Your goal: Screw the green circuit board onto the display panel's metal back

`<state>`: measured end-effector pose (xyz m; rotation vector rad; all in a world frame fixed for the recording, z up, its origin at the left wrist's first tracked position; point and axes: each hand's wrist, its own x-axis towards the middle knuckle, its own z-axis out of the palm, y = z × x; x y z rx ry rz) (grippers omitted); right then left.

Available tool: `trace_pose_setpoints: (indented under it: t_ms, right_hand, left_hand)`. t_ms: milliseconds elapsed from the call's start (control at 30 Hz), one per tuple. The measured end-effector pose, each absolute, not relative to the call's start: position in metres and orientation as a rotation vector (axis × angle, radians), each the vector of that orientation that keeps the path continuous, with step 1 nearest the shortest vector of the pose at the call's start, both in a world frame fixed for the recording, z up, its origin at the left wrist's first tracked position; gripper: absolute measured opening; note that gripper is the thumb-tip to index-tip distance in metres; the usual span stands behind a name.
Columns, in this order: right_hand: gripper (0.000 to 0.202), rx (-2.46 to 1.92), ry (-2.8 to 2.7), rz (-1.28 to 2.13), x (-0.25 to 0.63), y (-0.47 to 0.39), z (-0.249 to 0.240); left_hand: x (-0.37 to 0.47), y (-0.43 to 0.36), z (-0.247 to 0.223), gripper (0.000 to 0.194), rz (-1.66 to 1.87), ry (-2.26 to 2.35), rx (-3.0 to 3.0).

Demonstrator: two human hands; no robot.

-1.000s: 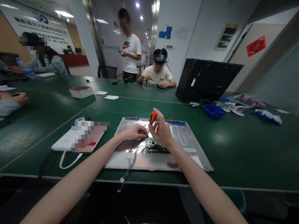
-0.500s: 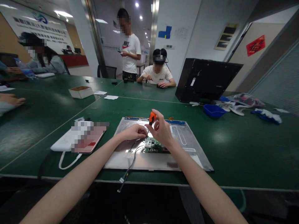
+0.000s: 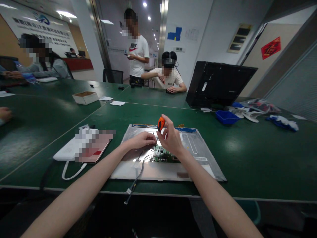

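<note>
My right hand [image 3: 170, 137] grips a screwdriver [image 3: 161, 123] by its orange and black handle, the shaft pointing down at the upper left corner of a green circuit board [image 3: 162, 154]. Beside the shaft, my left hand [image 3: 146, 139] has its fingers drawn together near that corner; what they hold, if anything, is hidden. The board lies on the silvery back of a display panel [image 3: 146, 173], partly covered by my right hand. Dark cables [image 3: 140, 175] run from the board's left side over the panel's front edge.
Left of the panel lie a white power bank [image 3: 65, 152] and a pink phone [image 3: 92, 157], joined by a white cable. A cardboard box [image 3: 85, 98] stands farther back. On the right are a black monitor housing [image 3: 220, 84], a blue tray [image 3: 226, 118] and gloves [image 3: 284, 123]. Several people are around the table.
My hands and the screwdriver stay nearly in place, with the handle turned slightly. Across the table, a seated person has raised one arm. A hand at the far left has drawn back.
</note>
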<state>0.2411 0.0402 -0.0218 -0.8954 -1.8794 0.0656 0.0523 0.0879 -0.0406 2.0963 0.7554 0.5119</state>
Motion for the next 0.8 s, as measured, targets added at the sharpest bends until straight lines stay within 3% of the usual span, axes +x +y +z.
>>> trace_pose_setpoints:
  t_ms: [800]
  right_hand:
    - [0.067,-0.875,-1.9,0.056,0.2423,0.0388,-0.0208]
  left_hand:
    - [0.0526,0.0861,-0.0407,0.02,0.498,0.748,2.042]
